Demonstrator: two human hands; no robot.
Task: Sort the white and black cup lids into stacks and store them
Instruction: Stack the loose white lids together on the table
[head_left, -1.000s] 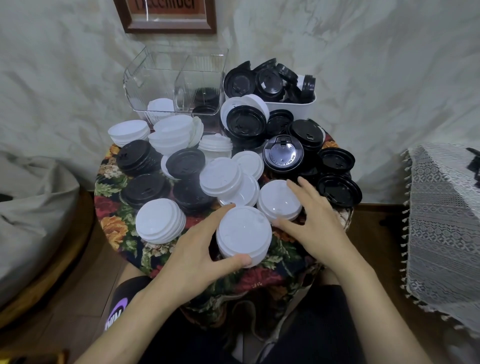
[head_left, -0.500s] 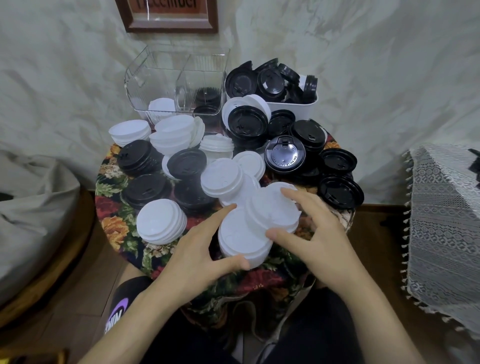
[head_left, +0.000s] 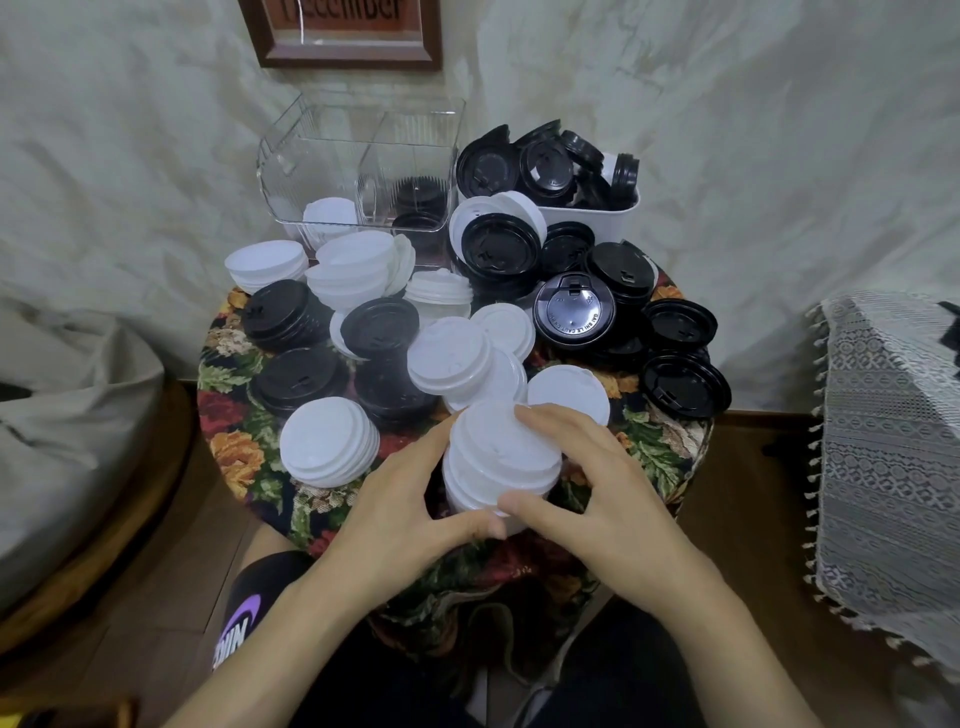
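A tall stack of white lids (head_left: 498, 457) stands at the near edge of the small round table (head_left: 244, 447). My left hand (head_left: 400, 509) grips its left side, thumb along the bottom front. My right hand (head_left: 597, 493) holds the right side, fingers laid over the top lid, thumb at the front. Another white stack (head_left: 327, 441) sits to the left, more white lids (head_left: 452, 358) lie just behind. Black lid stacks (head_left: 301, 379) fill the left middle, loose black lids (head_left: 680, 384) the right.
A clear two-part bin (head_left: 363, 171) at the back holds a few white and black lids. A white tub (head_left: 587, 208) beside it is full of black lids. A lace-covered table (head_left: 893, 441) stands right, a grey cushion (head_left: 67, 426) left.
My right hand lifted a white stack from the right and set it on the stack my left hand holds. Both hands now close round the taller stack.
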